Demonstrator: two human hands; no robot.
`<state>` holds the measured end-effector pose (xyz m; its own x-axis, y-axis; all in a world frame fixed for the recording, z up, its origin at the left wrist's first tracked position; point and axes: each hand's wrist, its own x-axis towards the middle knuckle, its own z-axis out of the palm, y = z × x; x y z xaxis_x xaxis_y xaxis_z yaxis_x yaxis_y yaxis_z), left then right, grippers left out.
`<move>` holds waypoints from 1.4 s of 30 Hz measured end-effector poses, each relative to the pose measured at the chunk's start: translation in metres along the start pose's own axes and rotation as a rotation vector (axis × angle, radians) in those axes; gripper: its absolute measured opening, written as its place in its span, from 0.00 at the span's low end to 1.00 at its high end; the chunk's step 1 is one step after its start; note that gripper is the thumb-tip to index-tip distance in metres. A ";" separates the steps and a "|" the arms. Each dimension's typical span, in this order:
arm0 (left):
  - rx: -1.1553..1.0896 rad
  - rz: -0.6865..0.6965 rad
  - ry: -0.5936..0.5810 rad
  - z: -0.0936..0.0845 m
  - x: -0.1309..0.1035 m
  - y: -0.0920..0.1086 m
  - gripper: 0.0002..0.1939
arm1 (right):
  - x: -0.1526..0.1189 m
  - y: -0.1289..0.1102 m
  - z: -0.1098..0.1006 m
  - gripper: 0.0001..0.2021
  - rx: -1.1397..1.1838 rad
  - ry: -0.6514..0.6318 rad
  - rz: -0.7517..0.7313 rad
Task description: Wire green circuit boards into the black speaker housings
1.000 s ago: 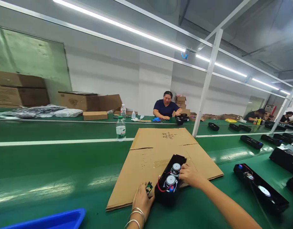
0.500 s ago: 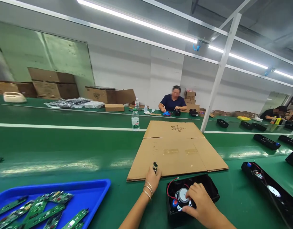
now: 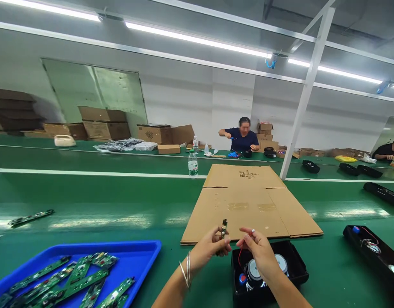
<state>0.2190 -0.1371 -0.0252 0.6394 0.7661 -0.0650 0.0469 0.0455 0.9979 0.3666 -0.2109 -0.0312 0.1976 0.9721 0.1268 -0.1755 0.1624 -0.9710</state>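
Note:
My left hand [image 3: 213, 244] is closed around a small green circuit board [image 3: 224, 227], whose upper end sticks up past the fingers. Close beside it, my right hand [image 3: 259, 252] pinches a thin red wire with a small white connector [image 3: 253, 231] at its tip. The wire runs down into a black speaker housing [image 3: 237, 295] below my right hand. Inside the housing are round silver-white speakers [image 3: 281, 264] and a small blue part [image 3: 242, 279]. My right forearm hides some of the housing.
A blue tray [image 3: 152, 252] with several circuit boards stands at left; another board [image 3: 30, 217] lies behind it. Flattened cardboard [image 3: 248, 218] lies ahead, with a water bottle [image 3: 192, 164] beyond. Another black housing [image 3: 373, 261] is at right. A co-worker [image 3: 243, 137] sits across.
My right hand has left the speaker and risen toward my left hand, now holding the wire's connector end. My left hand keeps the board. The view has turned left.

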 end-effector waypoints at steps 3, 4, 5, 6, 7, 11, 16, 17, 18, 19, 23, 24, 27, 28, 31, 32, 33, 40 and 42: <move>0.043 0.010 0.043 0.005 0.002 -0.004 0.19 | 0.001 -0.001 -0.005 0.25 0.057 0.004 0.069; 0.060 0.013 0.061 0.006 0.003 -0.006 0.18 | 0.000 -0.001 -0.006 0.25 0.068 -0.013 0.097; 0.077 0.016 0.077 0.008 0.004 -0.008 0.17 | -0.001 -0.001 -0.006 0.25 0.081 -0.034 0.122; 0.096 0.019 0.085 0.009 0.005 -0.010 0.16 | -0.001 -0.001 -0.006 0.24 0.103 -0.056 0.143; 0.118 0.021 0.085 0.009 0.005 -0.011 0.15 | -0.002 -0.002 -0.005 0.24 0.136 -0.076 0.162; 0.250 0.032 0.084 0.009 0.001 -0.010 0.16 | -0.003 -0.005 -0.004 0.21 0.268 -0.109 0.214; 0.467 0.084 0.105 0.006 -0.010 0.003 0.15 | -0.003 -0.010 -0.010 0.20 -0.019 -0.158 0.220; 0.506 0.095 0.102 0.006 -0.012 0.006 0.14 | -0.004 -0.013 -0.010 0.19 -0.126 -0.158 0.177; 0.539 0.105 0.095 0.006 -0.015 0.011 0.13 | -0.006 -0.015 -0.010 0.16 -0.239 -0.149 0.121; 0.564 0.113 0.083 0.006 -0.017 0.015 0.12 | -0.008 -0.018 -0.009 0.13 -0.351 -0.134 0.061; 0.622 0.193 0.037 0.007 -0.024 0.028 0.12 | -0.018 -0.028 -0.002 0.06 -0.684 -0.110 -0.073; 0.613 0.221 0.041 0.007 -0.026 0.030 0.13 | -0.020 -0.030 0.000 0.06 -0.726 -0.113 -0.086; 0.505 0.280 0.098 0.007 -0.028 0.030 0.20 | -0.023 -0.031 0.003 0.06 -0.764 -0.082 -0.121; 0.457 0.286 0.118 0.007 -0.028 0.030 0.22 | -0.023 -0.030 0.004 0.06 -0.758 -0.063 -0.129; 0.416 0.275 0.134 0.008 -0.027 0.029 0.22 | -0.025 -0.028 0.004 0.07 -0.749 -0.013 -0.172; 0.453 0.271 0.125 0.009 -0.027 0.029 0.20 | -0.026 -0.027 0.004 0.07 -0.759 -0.003 -0.200; 0.502 0.272 0.109 0.010 -0.027 0.029 0.18 | -0.026 -0.027 0.005 0.07 -0.776 0.005 -0.232; 0.590 0.331 0.013 0.017 -0.034 0.027 0.24 | -0.028 -0.026 0.006 0.06 -0.884 0.012 -0.254; 0.580 0.342 0.014 0.017 -0.035 0.025 0.26 | -0.028 -0.027 0.006 0.06 -0.897 0.010 -0.245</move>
<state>0.2109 -0.1740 0.0019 0.6813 0.6848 0.2585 0.2503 -0.5498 0.7969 0.3596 -0.2413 -0.0069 0.1398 0.9258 0.3512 0.6826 0.1668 -0.7115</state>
